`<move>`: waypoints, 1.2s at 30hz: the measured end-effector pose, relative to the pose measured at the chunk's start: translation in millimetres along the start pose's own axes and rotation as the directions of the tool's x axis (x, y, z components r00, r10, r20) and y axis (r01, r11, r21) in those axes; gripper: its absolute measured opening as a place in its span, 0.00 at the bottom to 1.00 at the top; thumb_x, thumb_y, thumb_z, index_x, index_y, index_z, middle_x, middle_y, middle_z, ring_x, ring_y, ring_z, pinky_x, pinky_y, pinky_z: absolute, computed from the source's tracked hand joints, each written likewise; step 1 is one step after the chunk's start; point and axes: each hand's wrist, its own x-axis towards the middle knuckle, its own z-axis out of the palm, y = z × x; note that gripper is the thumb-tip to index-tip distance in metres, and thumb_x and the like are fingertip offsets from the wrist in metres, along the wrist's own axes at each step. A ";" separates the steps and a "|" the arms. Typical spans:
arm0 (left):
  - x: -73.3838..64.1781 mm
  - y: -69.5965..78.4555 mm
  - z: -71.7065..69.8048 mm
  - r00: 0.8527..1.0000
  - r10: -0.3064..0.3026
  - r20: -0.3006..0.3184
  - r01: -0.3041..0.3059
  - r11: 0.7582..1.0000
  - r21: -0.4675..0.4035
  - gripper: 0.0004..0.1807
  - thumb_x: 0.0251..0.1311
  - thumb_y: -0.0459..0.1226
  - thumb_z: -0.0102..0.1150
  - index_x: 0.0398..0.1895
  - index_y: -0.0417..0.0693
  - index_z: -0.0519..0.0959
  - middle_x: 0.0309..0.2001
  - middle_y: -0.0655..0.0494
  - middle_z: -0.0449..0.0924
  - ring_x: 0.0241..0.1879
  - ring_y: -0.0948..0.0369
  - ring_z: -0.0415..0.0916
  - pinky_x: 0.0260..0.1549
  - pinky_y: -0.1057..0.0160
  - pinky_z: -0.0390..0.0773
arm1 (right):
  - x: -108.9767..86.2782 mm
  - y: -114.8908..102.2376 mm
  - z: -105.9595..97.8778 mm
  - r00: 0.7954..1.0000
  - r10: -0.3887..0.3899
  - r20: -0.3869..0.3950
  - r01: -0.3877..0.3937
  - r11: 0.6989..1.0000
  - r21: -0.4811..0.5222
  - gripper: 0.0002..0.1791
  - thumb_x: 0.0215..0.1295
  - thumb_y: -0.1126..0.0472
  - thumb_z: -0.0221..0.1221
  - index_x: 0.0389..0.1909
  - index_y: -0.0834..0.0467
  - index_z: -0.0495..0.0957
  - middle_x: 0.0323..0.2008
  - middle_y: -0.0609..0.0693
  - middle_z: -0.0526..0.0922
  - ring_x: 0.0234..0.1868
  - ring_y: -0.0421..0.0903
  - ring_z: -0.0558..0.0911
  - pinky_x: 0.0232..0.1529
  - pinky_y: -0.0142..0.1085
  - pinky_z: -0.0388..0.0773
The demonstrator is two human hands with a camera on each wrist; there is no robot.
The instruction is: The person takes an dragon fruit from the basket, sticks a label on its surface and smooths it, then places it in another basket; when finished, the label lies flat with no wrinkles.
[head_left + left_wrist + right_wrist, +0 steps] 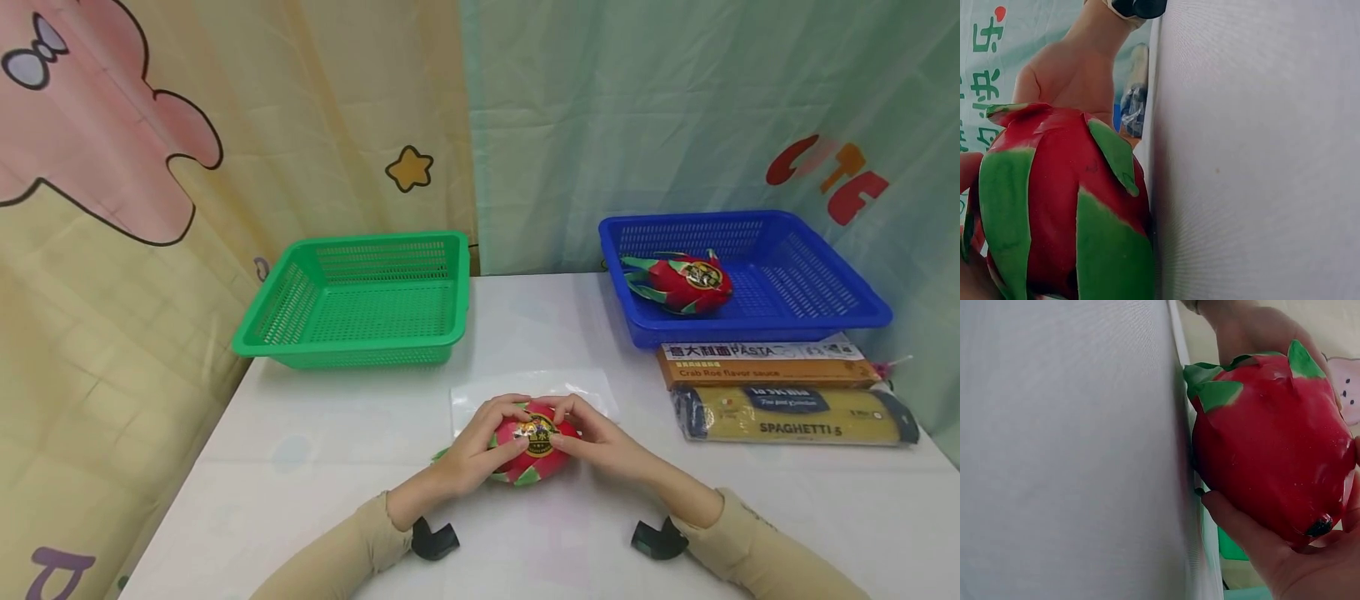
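A red dragon fruit [538, 435] with green scales and a round black-and-gold sticker lies on the white table. My left hand [474, 450] grips its left side, and my right hand [603, 440] grips the right side, both thumbs near the sticker. In the left wrist view the green-scaled side of the dragon fruit [1057, 206] fills the lower left. The right wrist view shows the rounded red end of the dragon fruit [1272, 444], with fingers of my right hand [1297, 569] around it. Just behind the fruit lies a flat clear plastic bag [585, 385].
At the back left stands a green basket [352, 333]. The blue basket [765, 325] at the back right holds another dragon fruit [675, 287]. In front of it lie an orange-and-white pasta box [772, 367] and a spaghetti pack [795, 415]. A curtain [540, 167] hangs behind the table.
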 end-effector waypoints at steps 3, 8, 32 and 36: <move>0.7 -0.6 -0.1 1.000 -0.027 0.003 0.027 1.000 -0.017 0.12 0.67 0.39 0.48 0.52 0.56 0.66 0.66 0.62 0.58 0.63 0.60 0.56 0.56 0.55 0.68 | -0.3 -2.1 1.6 0.999 0.034 0.001 -0.034 0.999 0.029 0.04 0.70 0.66 0.48 0.41 0.59 0.62 0.66 0.62 0.60 0.65 0.63 0.59 0.56 0.34 0.68; 0.2 -3.3 -0.1 0.999 -0.039 0.001 0.039 0.999 -0.034 0.15 0.66 0.35 0.50 0.54 0.49 0.64 0.68 0.54 0.57 0.64 0.55 0.57 0.56 0.56 0.68 | -0.5 -4.7 4.2 0.998 0.066 0.009 -0.066 0.998 0.013 0.05 0.71 0.65 0.44 0.44 0.60 0.59 0.67 0.63 0.57 0.64 0.62 0.59 0.54 0.34 0.69; 71.1 37.8 -25.2 0.863 0.467 -0.195 -0.397 0.864 0.311 0.26 0.51 0.37 0.68 0.53 0.42 0.73 0.56 0.49 0.72 0.58 0.58 0.66 0.56 0.58 0.68 | -14.1 -66.4 -57.5 0.953 -0.005 -0.302 -0.113 0.922 -0.371 0.43 0.51 0.63 0.70 0.67 0.52 0.59 0.57 0.53 0.70 0.47 0.43 0.75 0.36 0.32 0.79; 110.8 44.5 -28.2 0.754 0.559 -0.347 -0.449 0.823 0.349 0.18 0.55 0.32 0.63 0.49 0.37 0.75 0.50 0.46 0.76 0.52 0.56 0.71 0.52 0.61 0.71 | -21.9 -88.7 -95.4 0.900 -0.019 -0.436 -0.165 0.910 -0.379 0.44 0.51 0.68 0.69 0.67 0.50 0.57 0.59 0.47 0.65 0.50 0.34 0.71 0.36 0.26 0.78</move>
